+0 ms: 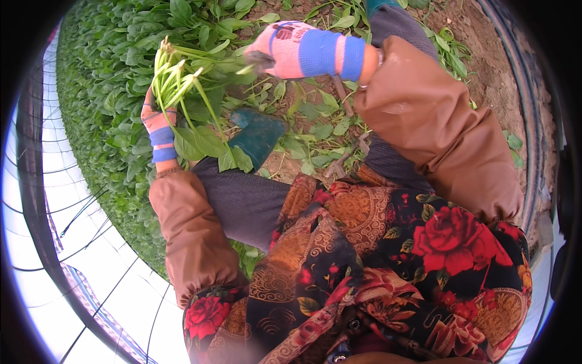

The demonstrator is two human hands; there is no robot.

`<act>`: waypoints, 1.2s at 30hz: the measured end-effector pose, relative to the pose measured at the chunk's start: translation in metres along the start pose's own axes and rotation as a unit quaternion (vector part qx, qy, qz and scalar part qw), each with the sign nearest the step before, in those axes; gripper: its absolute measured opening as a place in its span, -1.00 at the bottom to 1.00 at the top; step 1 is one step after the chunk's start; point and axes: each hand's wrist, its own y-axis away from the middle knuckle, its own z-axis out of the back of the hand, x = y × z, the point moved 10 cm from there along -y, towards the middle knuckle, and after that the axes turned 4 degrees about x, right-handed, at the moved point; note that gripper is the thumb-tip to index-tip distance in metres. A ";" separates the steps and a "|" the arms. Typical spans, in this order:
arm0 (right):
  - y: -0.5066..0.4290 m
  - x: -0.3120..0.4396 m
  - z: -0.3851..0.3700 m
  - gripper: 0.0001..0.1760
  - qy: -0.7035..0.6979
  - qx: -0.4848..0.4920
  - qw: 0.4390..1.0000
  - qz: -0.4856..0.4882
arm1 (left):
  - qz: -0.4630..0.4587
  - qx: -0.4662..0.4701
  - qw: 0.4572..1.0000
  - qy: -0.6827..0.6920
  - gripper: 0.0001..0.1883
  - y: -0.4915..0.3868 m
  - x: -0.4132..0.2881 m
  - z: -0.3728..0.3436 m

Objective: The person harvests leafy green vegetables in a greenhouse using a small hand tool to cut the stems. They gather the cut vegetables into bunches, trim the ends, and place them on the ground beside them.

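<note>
A bunch of leafy greens, spinach by its look (175, 82), is held in my left hand (157, 113), cut stem ends up and some leaves hanging below. A pink and blue knitted glove covers that hand. To the right of the bunch is my right hand (273, 50), in a matching glove, with its fingers curled and blurred. A pale stem end shows at its fingertips; what else it grips cannot be made out. Loose leaves (323, 132) lie on the soil below my hands.
Dense growing greens (109, 91) fill the left side. My teal boot (261, 136) rests among loose leaves. A metal tool part (338, 166) lies near my knees. Bare soil (495, 82) and a dark hose or pipe (523, 68) run along the right. Plastic sheeting (68, 182) borders the left.
</note>
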 end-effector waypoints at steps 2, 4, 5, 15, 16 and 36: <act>0.015 0.001 -0.015 -0.58 -0.033 0.115 0.992 0.050 | 0.037 0.001 0.997 0.071 -0.47 -0.003 0.023 0.009; 0.024 0.002 -0.018 -0.50 -0.037 0.131 0.988 0.072 | 0.055 0.016 0.984 0.168 -0.44 -0.005 0.038 0.013; 0.024 -0.001 -0.016 -0.47 0.019 0.120 0.990 0.069 | 0.044 0.027 0.981 0.189 -0.41 -0.007 0.037 0.013; 0.001 -0.065 0.053 -0.75 -0.440 -0.233 0.868 -0.001 | 0.057 0.087 0.994 0.037 -0.82 0.022 0.011 0.003; 0.005 -0.059 0.065 -0.73 -0.402 -0.280 0.870 0.051 | -0.031 0.127 0.988 -0.085 -0.80 0.024 -0.002 -0.003; -0.028 -0.004 0.039 -0.15 -0.643 -0.083 0.711 0.273 | -0.102 0.233 0.960 0.118 -0.70 0.034 -0.084 -0.037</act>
